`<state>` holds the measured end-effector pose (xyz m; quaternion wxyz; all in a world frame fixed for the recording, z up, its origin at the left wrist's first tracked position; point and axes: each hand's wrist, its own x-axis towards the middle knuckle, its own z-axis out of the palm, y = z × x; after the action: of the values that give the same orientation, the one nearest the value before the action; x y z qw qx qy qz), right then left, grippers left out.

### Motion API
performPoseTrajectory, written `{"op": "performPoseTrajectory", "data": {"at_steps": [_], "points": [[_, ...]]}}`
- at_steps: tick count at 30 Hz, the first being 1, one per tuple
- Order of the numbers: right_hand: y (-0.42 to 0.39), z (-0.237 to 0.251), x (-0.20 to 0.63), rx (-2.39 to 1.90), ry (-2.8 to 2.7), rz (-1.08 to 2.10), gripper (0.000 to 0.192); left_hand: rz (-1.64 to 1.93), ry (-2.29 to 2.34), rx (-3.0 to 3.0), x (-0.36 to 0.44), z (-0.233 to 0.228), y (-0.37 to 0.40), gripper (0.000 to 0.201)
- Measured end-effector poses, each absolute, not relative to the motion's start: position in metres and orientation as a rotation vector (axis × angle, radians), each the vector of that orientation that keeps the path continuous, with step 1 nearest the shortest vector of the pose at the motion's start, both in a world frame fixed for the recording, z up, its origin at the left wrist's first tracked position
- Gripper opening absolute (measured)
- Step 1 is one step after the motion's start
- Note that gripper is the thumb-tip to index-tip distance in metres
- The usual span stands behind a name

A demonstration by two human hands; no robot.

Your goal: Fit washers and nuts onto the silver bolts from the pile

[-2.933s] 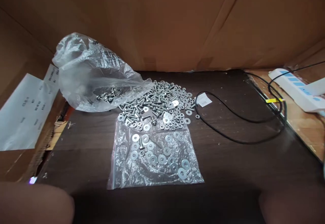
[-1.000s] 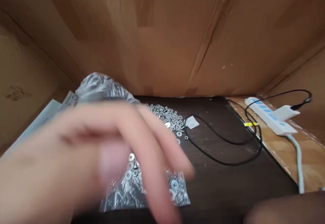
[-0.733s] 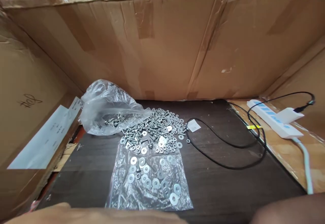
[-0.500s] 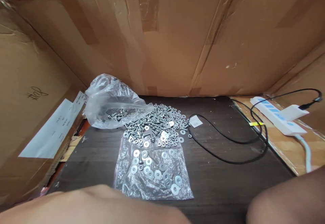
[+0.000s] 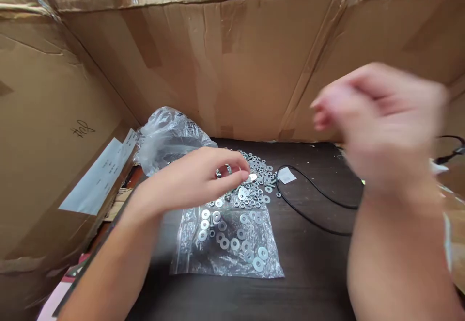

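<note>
A pile of small silver bolts, nuts and washers lies on the dark wooden table. In front of it lies a flat clear bag with several large washers on it. My left hand reaches over the pile, thumb and fingertips drawn together right at the bolts; whether it grips one is hidden. My right hand is raised high above the table on the right, blurred, fingers curled in with nothing seen in it.
A crumpled clear plastic bag with more bolts sits at the back left. A black cable with a white tag loops to the right of the pile. Cardboard walls close in the back and left.
Both hands have come up from the bottom edge: the left has reached forward onto the bolt pile, the right has risen into the air on the right. The view has shifted slightly.
</note>
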<state>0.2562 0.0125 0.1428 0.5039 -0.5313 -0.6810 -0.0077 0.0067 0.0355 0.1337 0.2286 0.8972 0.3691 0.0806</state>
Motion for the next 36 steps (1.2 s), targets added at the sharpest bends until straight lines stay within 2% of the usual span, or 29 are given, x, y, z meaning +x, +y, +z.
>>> {"op": "performPoseTrajectory", "data": {"at_steps": [4, 7, 10, 14, 27, 36], "points": [[0.045, 0.119, 0.245, -1.685, -2.080, 0.471, 0.023, -0.091, 1.072, 2.499, 0.028, 0.083, 0.079, 0.021], [0.067, 0.088, 0.242, -1.935, -2.295, 0.711, 0.013, -0.109, 1.159, 2.544, 0.038, 0.050, 0.091, 0.025], [0.081, 0.060, 0.234, -1.972, -2.394, 0.844, 0.011, -0.052, 1.159, 2.584, 0.047, 0.033, 0.091, 0.024], [0.090, 0.041, 0.229, -1.972, -2.412, 0.849, 0.013, -0.005, 1.168, 2.621, 0.056, 0.025, 0.088, 0.020], [0.101, 0.023, 0.234, -1.902, -2.421, 0.800, 0.024, -0.019, 1.177, 2.606, 0.063, 0.018, 0.091, 0.015], [0.100, 0.027, 0.235, -1.865, -2.454, 0.889, 0.011, 0.189, 1.084, 2.604, 0.044, 0.041, 0.101, 0.013]]}}
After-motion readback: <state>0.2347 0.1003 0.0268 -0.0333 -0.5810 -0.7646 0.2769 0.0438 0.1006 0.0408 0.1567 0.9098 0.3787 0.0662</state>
